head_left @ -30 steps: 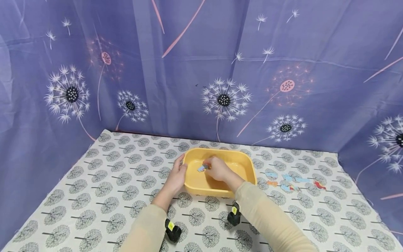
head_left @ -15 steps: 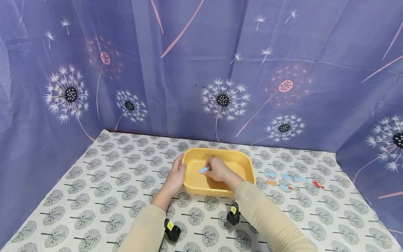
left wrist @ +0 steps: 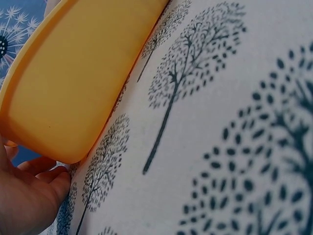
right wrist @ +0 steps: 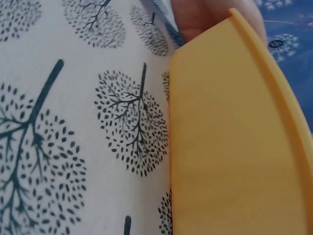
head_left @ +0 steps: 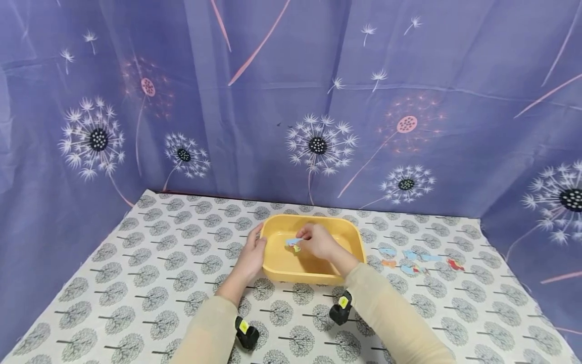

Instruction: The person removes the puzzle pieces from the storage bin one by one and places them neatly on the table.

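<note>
A yellow rectangular plastic basin (head_left: pixel 313 277) stands on the tabletop. At its left end my left hand (head_left: pixel 249 254) holds the wall, fingers along the outside and thumb by the rim. The left wrist view shows the fingers (left wrist: pixel 36 169) bent against the basin's lower corner. My right hand (head_left: pixel 320 241) reaches inside the basin and pinches a small flat light-blue piece (head_left: pixel 293 242) with irregular edges. Just below it, a bit of yellow and red (head_left: pixel 297 248) shows. In the right wrist view the basin's outer wall (right wrist: pixel 230 127) hides most of this hand.
To the right of the basin lie several flat irregular pieces, among them a light-blue one (head_left: pixel 386 251), an orange one (head_left: pixel 389 264) and a red one (head_left: pixel 454 264). A tree-print cloth (head_left: pixel 150 303) covers the table. Behind hangs a purple dandelion curtain (head_left: pixel 254 126).
My right hand has lifted and turned slightly inside the basin, so more yellow and red shows below the light-blue piece. The left hand keeps its place on the basin.
</note>
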Action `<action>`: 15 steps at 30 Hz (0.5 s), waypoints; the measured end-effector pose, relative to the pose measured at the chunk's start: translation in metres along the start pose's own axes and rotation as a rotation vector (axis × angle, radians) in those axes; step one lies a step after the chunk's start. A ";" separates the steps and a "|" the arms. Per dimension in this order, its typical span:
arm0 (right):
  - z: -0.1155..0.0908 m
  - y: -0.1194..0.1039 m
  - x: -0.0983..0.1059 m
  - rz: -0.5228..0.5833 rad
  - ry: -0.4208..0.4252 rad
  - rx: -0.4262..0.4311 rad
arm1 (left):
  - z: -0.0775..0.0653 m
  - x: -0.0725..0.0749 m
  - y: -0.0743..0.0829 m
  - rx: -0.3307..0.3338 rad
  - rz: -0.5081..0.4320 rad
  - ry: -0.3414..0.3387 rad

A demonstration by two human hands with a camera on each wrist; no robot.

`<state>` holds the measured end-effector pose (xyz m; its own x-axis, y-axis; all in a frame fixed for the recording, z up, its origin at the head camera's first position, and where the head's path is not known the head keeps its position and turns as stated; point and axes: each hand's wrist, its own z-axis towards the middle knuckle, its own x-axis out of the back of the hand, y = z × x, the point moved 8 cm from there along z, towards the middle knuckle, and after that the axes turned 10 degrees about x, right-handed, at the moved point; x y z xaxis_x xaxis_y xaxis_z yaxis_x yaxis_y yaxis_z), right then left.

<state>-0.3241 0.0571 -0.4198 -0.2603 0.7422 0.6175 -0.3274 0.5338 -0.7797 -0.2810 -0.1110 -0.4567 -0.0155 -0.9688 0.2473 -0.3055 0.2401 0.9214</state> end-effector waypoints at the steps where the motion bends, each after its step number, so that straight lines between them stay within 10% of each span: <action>1: -0.001 0.001 0.001 0.023 0.001 -0.007 | 0.000 0.000 0.000 -0.001 -0.001 -0.001; 15: -0.024 0.014 0.021 0.181 0.017 -0.127 | 0.000 -0.001 0.000 0.012 0.011 -0.009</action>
<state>-0.3129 0.0898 -0.4202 -0.2885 0.8367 0.4656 -0.1599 0.4374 -0.8850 -0.2808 -0.1103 -0.4568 -0.0275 -0.9666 0.2546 -0.3162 0.2501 0.9151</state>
